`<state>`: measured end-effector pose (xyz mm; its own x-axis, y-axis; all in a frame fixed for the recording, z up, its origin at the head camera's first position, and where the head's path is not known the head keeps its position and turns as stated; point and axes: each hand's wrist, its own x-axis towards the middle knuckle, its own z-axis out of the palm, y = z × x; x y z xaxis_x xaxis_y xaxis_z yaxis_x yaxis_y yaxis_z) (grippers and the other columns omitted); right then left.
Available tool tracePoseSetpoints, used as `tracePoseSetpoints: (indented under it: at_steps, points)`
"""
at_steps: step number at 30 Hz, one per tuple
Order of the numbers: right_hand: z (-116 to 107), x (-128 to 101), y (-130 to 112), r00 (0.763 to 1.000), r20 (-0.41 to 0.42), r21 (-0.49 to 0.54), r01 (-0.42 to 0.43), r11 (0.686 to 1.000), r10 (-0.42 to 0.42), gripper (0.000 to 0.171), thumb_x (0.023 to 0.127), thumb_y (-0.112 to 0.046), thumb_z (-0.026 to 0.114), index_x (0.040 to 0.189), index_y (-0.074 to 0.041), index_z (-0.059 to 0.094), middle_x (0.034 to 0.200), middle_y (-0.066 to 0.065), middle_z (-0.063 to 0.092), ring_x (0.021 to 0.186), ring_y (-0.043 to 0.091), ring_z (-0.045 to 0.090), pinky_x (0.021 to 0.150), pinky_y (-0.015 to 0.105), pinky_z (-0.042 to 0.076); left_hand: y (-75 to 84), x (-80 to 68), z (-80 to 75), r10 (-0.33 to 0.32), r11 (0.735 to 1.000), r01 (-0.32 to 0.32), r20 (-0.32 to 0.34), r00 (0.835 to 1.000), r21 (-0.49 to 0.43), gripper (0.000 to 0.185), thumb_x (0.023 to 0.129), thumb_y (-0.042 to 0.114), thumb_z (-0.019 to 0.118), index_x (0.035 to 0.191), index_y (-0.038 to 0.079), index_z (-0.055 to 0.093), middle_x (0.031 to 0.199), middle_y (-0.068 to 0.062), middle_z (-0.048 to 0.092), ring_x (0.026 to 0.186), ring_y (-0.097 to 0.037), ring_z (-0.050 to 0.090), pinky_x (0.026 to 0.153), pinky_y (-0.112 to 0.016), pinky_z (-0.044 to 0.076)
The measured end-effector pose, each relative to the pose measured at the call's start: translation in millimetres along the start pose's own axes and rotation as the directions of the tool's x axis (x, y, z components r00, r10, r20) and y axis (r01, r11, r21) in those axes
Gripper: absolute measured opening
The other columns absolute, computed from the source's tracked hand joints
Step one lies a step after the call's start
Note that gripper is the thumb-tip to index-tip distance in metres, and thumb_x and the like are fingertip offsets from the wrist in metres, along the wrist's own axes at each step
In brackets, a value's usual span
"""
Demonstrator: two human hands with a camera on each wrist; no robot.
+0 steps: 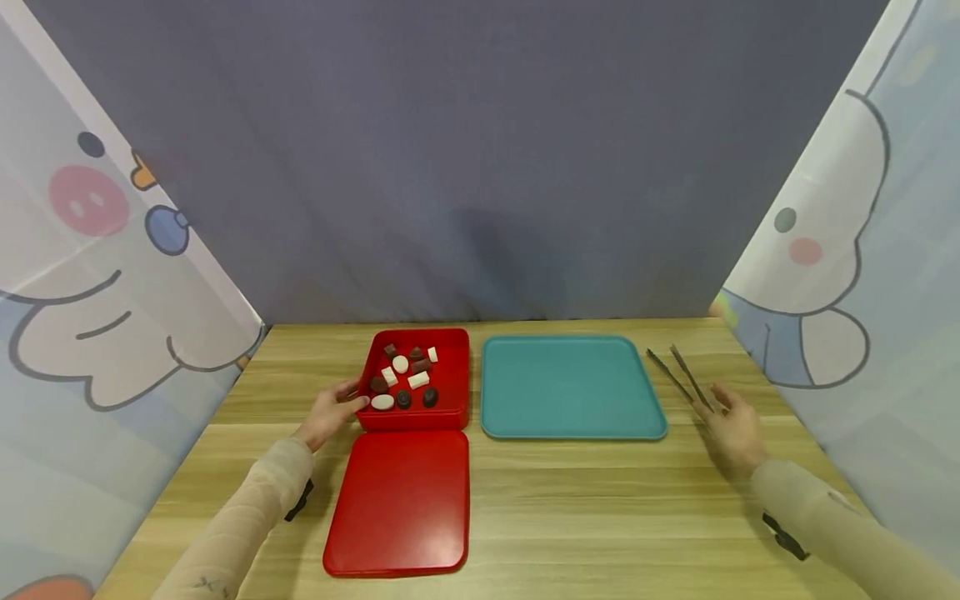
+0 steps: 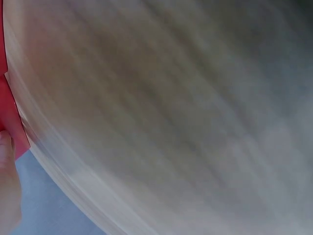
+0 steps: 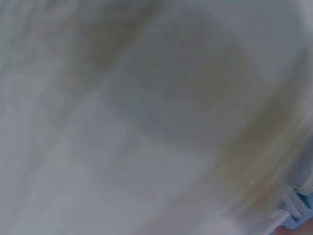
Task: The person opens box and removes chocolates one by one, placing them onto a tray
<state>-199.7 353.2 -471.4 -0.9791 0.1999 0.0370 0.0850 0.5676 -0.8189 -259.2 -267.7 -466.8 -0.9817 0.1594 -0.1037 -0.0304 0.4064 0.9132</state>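
My left hand (image 1: 330,414) holds the left side of a red box (image 1: 453,387), its thumb at the rim and the fingers along the outer wall. Inside the box lie several dark brown and white chocolates (image 1: 418,380), mostly toward its left half. At the far right, my right hand (image 1: 738,427) grips the handle end of metal tongs (image 1: 688,379), whose two arms stand apart and point away from me. In the left wrist view, part of the left hand (image 2: 7,188) touches the red box (image 2: 12,120). The right wrist view is mostly blurred sleeve.
A blue tray (image 1: 570,387) lies flat between the red box and the tongs. In front of the box is a red lid (image 1: 405,504), close to its near wall. All of this rests on a wooden table (image 1: 585,517), with a grey curtain (image 1: 480,167) behind.
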Motion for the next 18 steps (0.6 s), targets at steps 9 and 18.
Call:
tracePoseSetpoints:
  at_steps: [9, 18]
  points:
    - [4, 9, 16, 0.999, 0.039, -0.098, 0.005, 0.995, -0.002, 0.079, 0.092, -0.033, 0.053, 0.138, 0.017, 0.013, 0.137, 0.041, 0.022, 0.124, 0.056, 0.025, 0.103, 0.059, 0.025, 1.6, -1.0, 0.1, -0.013, 1.0, 0.013, 0.007, 1.0, -0.023, 0.058, 0.095, 0.018, 0.05, 0.143, -0.002, 0.025, 0.145, -0.024, 0.03, 0.13, -0.038, 0.034, 0.099, -0.043, 0.041]
    - [6, 19, 22, 1.0, 0.009, -0.169, 0.018, 0.986, -0.017, 0.074, 0.092, -0.033, 0.053, 0.135, 0.018, 0.022, 0.134, 0.04, 0.03, 0.12, 0.055, 0.032, 0.099, 0.059, 0.031, 0.8, -1.3, 1.5, -0.022, 1.0, 0.022, -0.009, 1.0, -0.006, 0.057, 0.095, 0.017, 0.05, 0.143, -0.002, 0.027, 0.144, -0.024, 0.031, 0.131, -0.038, 0.033, 0.101, -0.047, 0.038]
